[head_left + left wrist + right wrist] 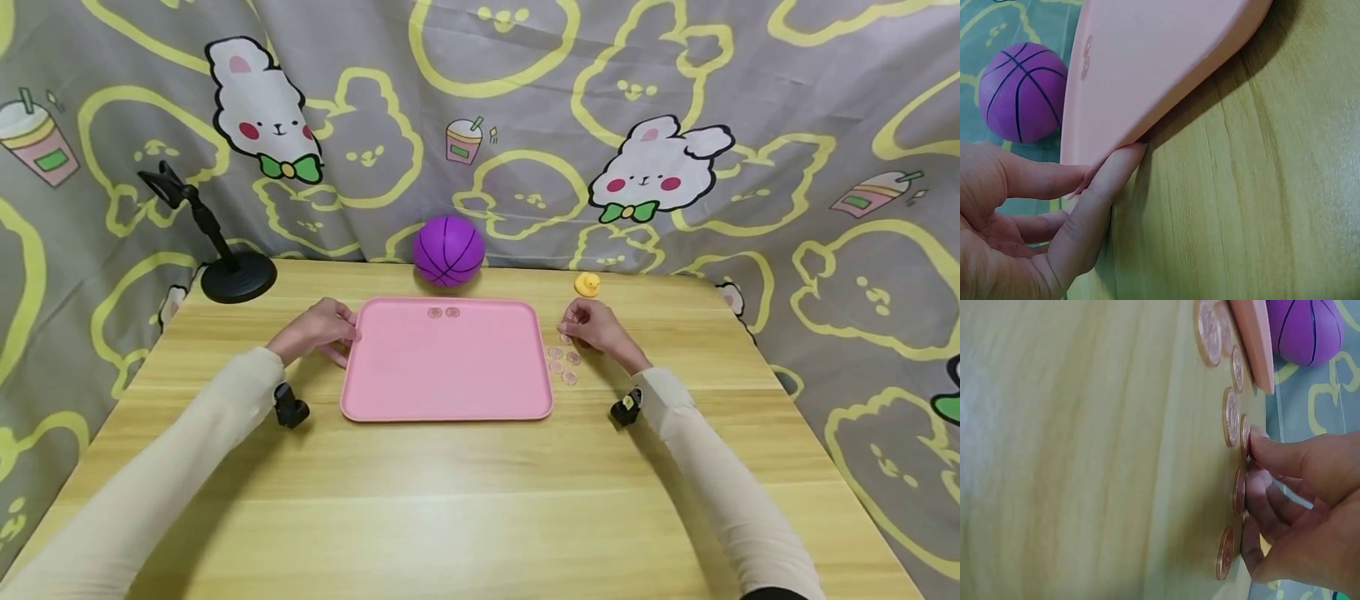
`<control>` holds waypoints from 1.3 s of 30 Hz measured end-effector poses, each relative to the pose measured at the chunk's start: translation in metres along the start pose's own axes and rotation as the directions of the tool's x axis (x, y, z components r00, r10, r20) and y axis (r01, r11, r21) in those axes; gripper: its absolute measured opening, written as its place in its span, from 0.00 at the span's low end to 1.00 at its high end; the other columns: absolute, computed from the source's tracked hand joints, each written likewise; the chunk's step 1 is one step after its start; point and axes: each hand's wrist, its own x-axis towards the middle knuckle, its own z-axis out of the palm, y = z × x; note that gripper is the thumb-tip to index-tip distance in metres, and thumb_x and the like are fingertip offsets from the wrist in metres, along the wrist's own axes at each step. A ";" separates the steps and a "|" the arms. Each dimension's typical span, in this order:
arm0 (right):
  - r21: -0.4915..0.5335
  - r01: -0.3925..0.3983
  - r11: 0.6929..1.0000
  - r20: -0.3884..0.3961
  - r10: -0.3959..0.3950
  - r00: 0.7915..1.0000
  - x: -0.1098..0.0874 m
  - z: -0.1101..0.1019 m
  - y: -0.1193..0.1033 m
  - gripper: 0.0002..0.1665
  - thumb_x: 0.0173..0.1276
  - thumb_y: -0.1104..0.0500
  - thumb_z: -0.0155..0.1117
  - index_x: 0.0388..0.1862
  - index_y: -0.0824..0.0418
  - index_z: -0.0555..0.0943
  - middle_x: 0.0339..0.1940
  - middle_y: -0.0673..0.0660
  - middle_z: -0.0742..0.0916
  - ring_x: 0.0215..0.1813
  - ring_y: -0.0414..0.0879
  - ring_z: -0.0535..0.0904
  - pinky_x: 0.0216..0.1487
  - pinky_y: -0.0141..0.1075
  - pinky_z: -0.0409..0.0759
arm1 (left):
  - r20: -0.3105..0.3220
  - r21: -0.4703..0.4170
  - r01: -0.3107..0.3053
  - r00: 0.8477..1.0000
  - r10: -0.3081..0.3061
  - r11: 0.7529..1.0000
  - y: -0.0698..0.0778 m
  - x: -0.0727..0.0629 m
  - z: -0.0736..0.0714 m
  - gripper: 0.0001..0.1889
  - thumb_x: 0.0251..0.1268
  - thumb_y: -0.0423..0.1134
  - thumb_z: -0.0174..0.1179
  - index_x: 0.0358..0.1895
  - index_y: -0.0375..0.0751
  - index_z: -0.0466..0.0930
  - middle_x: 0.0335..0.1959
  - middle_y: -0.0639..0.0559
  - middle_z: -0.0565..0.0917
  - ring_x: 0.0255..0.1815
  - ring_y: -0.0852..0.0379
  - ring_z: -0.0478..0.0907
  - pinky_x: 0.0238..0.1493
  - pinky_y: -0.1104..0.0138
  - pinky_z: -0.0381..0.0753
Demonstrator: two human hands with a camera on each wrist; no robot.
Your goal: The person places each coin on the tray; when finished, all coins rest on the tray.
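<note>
The pink tray (450, 367) lies on the table, with two copper-coloured coins (444, 312) near its far rim. My left hand (326, 327) pinches the tray's left rim between thumb and fingers, as the left wrist view also shows. Beyond the tray's right side lie several loose copper coins (570, 377). Over the farthest of these is my right hand (592, 325), its fingers loosely bent. In the right wrist view its thumb (1279, 453) touches the edge of one coin (1245, 436), and other fingertips are close to neighbouring coins. That coin appears to lie flat on the wood.
A purple basketball (449, 252) sits behind the tray. To its right is a yellow rubber duck (587, 284), just past my right hand. At the back left stands a black holder on a round base (238, 277). A patterned curtain (525, 108) hangs behind the wooden table (450, 500).
</note>
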 end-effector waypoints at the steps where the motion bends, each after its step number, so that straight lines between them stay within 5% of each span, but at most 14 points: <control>1: 0.008 0.002 1.000 -0.008 -0.001 1.000 0.000 0.000 -0.001 0.08 0.71 0.67 0.71 0.41 0.71 0.80 0.31 0.56 0.82 0.29 0.40 0.73 0.24 0.25 0.72 | -0.001 -0.001 -0.001 1.000 0.001 1.000 0.000 0.000 0.000 0.16 0.70 0.24 0.55 0.56 0.17 0.69 0.36 0.39 0.82 0.34 0.54 0.84 0.35 0.60 0.95; 10: 0.094 -0.013 0.995 -0.070 0.020 0.997 0.001 0.003 -0.013 0.10 0.77 0.59 0.67 0.48 0.65 0.86 0.40 0.65 0.89 0.30 0.48 0.78 0.23 0.30 0.76 | 0.014 -0.002 0.006 1.000 -0.006 1.000 0.002 0.001 -0.003 0.17 0.71 0.24 0.56 0.57 0.17 0.69 0.36 0.40 0.82 0.34 0.54 0.84 0.36 0.59 0.95; 16: 0.196 0.025 0.980 -0.035 -0.019 0.999 0.008 0.013 -0.032 0.12 0.76 0.65 0.67 0.51 0.73 0.85 0.42 0.72 0.90 0.35 0.45 0.88 0.36 0.32 0.91 | -0.014 0.007 0.025 1.000 -0.025 1.000 0.001 0.002 -0.004 0.18 0.73 0.26 0.57 0.59 0.18 0.68 0.38 0.39 0.81 0.36 0.53 0.83 0.36 0.59 0.95; 23: 0.232 0.057 0.971 -0.013 -0.056 0.998 0.014 0.030 -0.052 0.12 0.73 0.68 0.68 0.52 0.75 0.85 0.43 0.73 0.90 0.35 0.41 0.88 0.37 0.30 0.91 | -0.009 -0.002 -0.001 1.000 0.001 1.000 -0.002 0.002 -0.002 0.17 0.72 0.25 0.57 0.58 0.16 0.68 0.37 0.38 0.83 0.34 0.55 0.84 0.36 0.60 0.95; 39: 0.406 -0.064 0.912 0.189 -0.015 0.982 0.036 0.095 -0.109 0.08 0.72 0.76 0.62 0.48 0.79 0.81 0.39 0.74 0.89 0.28 0.47 0.89 0.39 0.42 0.94 | -0.007 -0.010 0.002 1.000 -0.002 1.000 -0.002 0.002 -0.001 0.17 0.72 0.25 0.56 0.58 0.17 0.68 0.36 0.40 0.82 0.33 0.56 0.83 0.36 0.61 0.95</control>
